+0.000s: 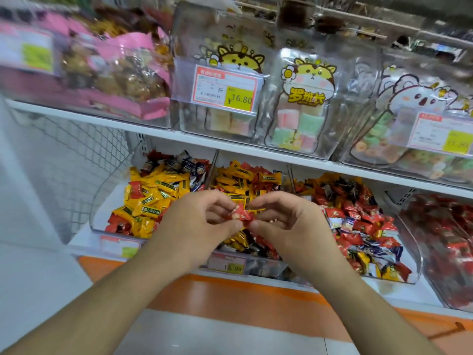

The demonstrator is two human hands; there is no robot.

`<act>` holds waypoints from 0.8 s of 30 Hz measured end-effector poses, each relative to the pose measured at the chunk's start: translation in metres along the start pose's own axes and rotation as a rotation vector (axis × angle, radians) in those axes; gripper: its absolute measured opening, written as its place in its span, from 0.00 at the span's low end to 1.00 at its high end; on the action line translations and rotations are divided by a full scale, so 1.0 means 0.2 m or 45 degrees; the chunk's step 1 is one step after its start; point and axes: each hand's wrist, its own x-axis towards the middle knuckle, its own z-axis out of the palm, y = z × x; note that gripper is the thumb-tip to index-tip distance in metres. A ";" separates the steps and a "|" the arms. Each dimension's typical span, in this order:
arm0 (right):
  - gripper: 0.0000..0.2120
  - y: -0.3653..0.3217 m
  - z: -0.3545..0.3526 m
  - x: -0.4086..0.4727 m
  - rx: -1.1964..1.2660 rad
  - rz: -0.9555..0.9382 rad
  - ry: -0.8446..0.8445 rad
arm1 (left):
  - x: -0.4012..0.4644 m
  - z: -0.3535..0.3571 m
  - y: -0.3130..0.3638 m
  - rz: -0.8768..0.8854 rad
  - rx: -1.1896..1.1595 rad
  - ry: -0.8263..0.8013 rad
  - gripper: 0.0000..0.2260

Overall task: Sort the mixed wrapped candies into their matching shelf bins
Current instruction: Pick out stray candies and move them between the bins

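Both hands meet at the centre of the view, over the middle bin (256, 265) on the lower shelf; the left hand (202, 221) comes in from 7 o'clock, the right hand (284, 221) from 5 o'clock. Between them sits a red candy (239, 213); the left thumb and fingers pinch its one end, and the right thumb and fingers pinch the other end, at 3 o'clock of the wrapper; both hands have the fingers curled around it, so each is closed on the candy.

At 9 o'clock of the hands stands the left bin (102, 213), clear-walled, mostly yellow candies (153, 190) with some red and a few dark blue ones at the back; the middle bin holds yellow, red and dark wrappers mixed, partly hidden by the hands; at 3 o'clock is the right bin (416, 257), mostly red with blue, white and yellow pieces among them; further toward 3 o'clock a fourth bin (448, 239) shows red wrappers, blurred.

A price tag (226, 263) hangs on the front of the middle bin, at 6 o'clock of the hands; at 12 o'clock, on the upper shelf (153, 131), clear bags with a cartoon animal (303, 103) hold pastel cubes; a second tag (225, 90) reads 16.80; at 10 o'clock lie pink packs (115, 80), blurred.
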 end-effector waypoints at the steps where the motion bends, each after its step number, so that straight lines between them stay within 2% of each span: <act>1: 0.14 0.00 0.03 0.01 -0.052 0.037 0.010 | 0.01 -0.06 -0.03 -0.010 0.099 0.049 0.09; 5: 0.10 -0.03 0.20 0.07 -0.171 0.034 -0.025 | 0.06 -0.30 -0.19 -0.112 0.459 0.222 0.07; 9: 0.07 -0.13 0.38 0.17 -0.151 -0.091 -0.084 | 0.08 -0.44 -0.29 -0.209 0.701 0.224 0.08; 12: 0.12 -0.15 0.46 0.25 -0.213 -0.119 -0.100 | 0.07 -0.44 -0.28 -0.145 0.742 0.227 0.18; 14: 0.16 -0.13 0.45 0.26 -0.326 -0.155 -0.096 | 0.08 -0.41 -0.25 -0.079 0.729 0.243 0.21; 19: 0.16 -0.05 0.22 0.16 -0.538 -0.212 -0.021 | 0.07 -0.30 -0.17 0.126 0.631 0.152 0.19; 24: 0.20 0.17 -0.21 0.09 -0.742 -0.057 0.212 | 0.05 -0.08 -0.08 0.266 0.552 -0.082 0.20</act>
